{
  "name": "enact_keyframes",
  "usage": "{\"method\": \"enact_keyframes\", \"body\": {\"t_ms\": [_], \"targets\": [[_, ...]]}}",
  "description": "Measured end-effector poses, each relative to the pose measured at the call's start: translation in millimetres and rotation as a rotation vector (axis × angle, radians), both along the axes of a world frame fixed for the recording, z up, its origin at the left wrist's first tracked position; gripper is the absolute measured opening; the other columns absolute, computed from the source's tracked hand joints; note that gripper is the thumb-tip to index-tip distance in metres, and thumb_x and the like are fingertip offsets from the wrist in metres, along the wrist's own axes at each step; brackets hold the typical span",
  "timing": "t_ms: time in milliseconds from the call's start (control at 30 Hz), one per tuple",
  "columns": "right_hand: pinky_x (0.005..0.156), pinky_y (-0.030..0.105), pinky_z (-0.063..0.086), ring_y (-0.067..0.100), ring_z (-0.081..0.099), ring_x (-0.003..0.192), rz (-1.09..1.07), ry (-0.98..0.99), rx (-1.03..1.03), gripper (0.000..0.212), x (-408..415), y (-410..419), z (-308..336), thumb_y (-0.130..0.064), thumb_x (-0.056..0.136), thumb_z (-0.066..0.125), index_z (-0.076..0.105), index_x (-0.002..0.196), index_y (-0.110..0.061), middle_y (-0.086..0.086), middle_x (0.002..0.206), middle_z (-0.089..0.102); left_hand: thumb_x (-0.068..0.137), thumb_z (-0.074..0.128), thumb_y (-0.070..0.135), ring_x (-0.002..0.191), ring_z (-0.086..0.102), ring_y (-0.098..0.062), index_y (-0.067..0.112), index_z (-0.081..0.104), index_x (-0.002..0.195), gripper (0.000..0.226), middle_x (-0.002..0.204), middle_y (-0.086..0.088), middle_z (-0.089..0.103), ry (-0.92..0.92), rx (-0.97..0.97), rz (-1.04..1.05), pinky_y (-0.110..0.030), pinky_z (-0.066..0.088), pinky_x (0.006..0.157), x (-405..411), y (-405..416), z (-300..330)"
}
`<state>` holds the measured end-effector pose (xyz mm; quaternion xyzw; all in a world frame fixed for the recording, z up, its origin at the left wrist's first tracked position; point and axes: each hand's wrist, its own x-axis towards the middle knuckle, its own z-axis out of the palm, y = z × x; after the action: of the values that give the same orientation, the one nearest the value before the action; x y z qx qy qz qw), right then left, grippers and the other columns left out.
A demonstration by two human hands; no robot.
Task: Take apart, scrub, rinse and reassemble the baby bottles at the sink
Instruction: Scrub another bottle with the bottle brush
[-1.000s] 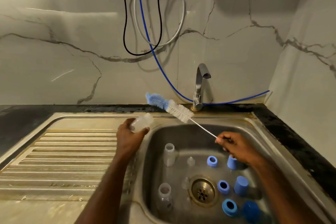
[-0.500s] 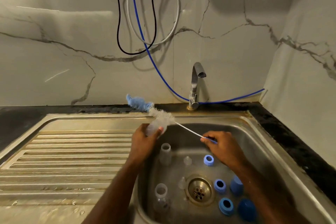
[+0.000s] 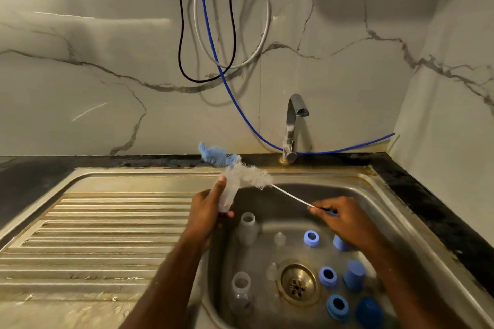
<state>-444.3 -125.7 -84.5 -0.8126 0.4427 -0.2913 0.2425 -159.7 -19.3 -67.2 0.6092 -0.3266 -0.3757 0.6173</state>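
Here, near the centre of the frame, the left hand (image 3: 207, 211) curls its fingers and thumb round a small clear plastic bottle (image 3: 227, 195), tilted with its mouth toward the upper right. The right hand (image 3: 340, 218) pinches the thin white wire handle of a bottle brush (image 3: 240, 171); its fluffy white bristles lie across the bottle's mouth, and its soft blue tip pokes out beyond, toward the upper left.

Below the hands is the steel sink (image 3: 387, 211), dull and water-stained, with a round brass-coloured drain (image 3: 298, 283). On its floor stand two more clear bottles (image 3: 247, 230), open-mouthed, two small see-through teats (image 3: 279, 238), three blue screw rings (image 3: 311, 238) and several blue caps (image 3: 353, 275) at the lower right.

To the left stretches a ridged steel draining board (image 3: 107, 235), wet in places. A chrome tap (image 3: 292, 125) rises at the back edge, on a strip of black stone counter (image 3: 427, 189). The walls are glossy white marble with grey veins; black, grey and blue cables (image 3: 213, 43) hang in loops at the upper centre
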Motion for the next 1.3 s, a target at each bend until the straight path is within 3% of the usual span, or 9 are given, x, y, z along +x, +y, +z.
{"method": "enact_keyframes", "body": {"t_ms": [200,367,567,700,833,933,1033,1200,1300], "targets": [[0.081,0.031,0.057,0.004,0.068,0.086,-0.018,-0.079,-0.223,0.021,31,9,1,-0.029,0.094,0.068,0.077,0.111,-0.02,-0.009,0.095,0.076,0.093,0.051,0.062,0.059,0.062,-0.02,0.019,0.056,0.123,0.053,0.086,-0.016,0.075,0.086,-0.013,-0.207,-0.027,0.044,0.047,-16,-3,-1],[0.093,0.029,0.056,-0.004,0.068,0.094,0.017,-0.052,-0.042,0.017,-3,-1,3,-0.027,0.092,0.07,0.077,0.108,-0.025,-0.015,0.1,0.076,0.1,0.047,0.052,0.058,0.057,-0.02,0.014,0.049,0.134,0.05,0.091,-0.021,0.069,0.268,0.017,-0.242,-0.024,0.04,0.045,3,0,-1],[0.084,0.03,0.056,0.006,0.068,0.089,-0.032,-0.005,-0.191,0.023,19,9,8,-0.03,0.095,0.067,0.075,0.114,-0.021,-0.006,0.1,0.075,0.069,0.081,0.049,0.053,0.058,-0.015,0.02,0.045,0.127,0.073,0.091,-0.014,0.072,-0.031,0.054,-0.211,-0.024,0.046,0.047,-5,-3,3],[0.078,0.028,0.056,0.004,0.066,0.083,-0.021,0.014,-0.253,0.022,20,9,12,-0.032,0.095,0.066,0.075,0.114,-0.024,-0.01,0.094,0.073,0.069,0.084,0.042,0.083,0.073,-0.025,0.02,0.049,0.129,0.072,0.114,-0.016,0.067,0.036,0.01,-0.163,-0.029,0.057,0.061,-1,0,0],[0.076,0.016,0.048,-0.004,0.062,0.079,-0.082,0.005,-0.257,0.019,-8,1,13,-0.027,0.092,0.071,0.078,0.108,-0.022,-0.018,0.088,0.069,0.072,0.081,0.049,0.106,0.064,-0.031,0.02,0.054,0.127,0.067,0.123,-0.011,0.061,0.102,0.037,-0.13,-0.031,0.058,0.067,15,-1,1],[0.073,0.029,0.056,0.004,0.065,0.075,-0.069,0.001,-0.321,0.02,9,7,13,-0.03,0.094,0.068,0.077,0.11,-0.024,-0.011,0.087,0.072,0.074,0.08,0.055,0.095,0.071,-0.029,0.013,0.054,0.13,0.075,0.116,-0.015,0.068,0.082,0.021,-0.197,-0.029,0.056,0.064,2,-4,-2],[0.068,0.034,0.056,0.009,0.063,0.074,-0.05,0.061,-0.374,0.025,30,13,12,-0.036,0.097,0.06,0.074,0.116,-0.027,-0.009,0.086,0.069,0.089,0.066,0.045,0.08,0.072,-0.028,0.011,0.058,0.127,0.052,0.102,-0.015,0.074,0.073,-0.004,-0.295,-0.033,0.051,0.06,-8,-5,0],[0.078,0.019,0.049,0.002,0.065,0.082,-0.076,0.029,-0.247,0.019,-2,3,16,-0.03,0.093,0.07,0.078,0.109,-0.023,-0.009,0.095,0.075,0.102,0.051,0.043,0.073,0.068,-0.025,0.014,0.058,0.127,0.039,0.11,-0.022,0.072,0.195,0.032,-0.232,-0.03,0.05,0.053,9,-3,0],[0.084,0.023,0.053,0.003,0.067,0.088,-0.096,0.013,-0.209,0.018,-10,0,13,-0.027,0.091,0.072,0.078,0.108,-0.022,-0.008,0.098,0.076,0.098,0.053,0.051,0.068,0.063,-0.023,0.014,0.059,0.126,0.046,0.103,-0.021,0.071,0.204,0.005,-0.241,-0.03,0.047,0.052,9,-3,3]]}}
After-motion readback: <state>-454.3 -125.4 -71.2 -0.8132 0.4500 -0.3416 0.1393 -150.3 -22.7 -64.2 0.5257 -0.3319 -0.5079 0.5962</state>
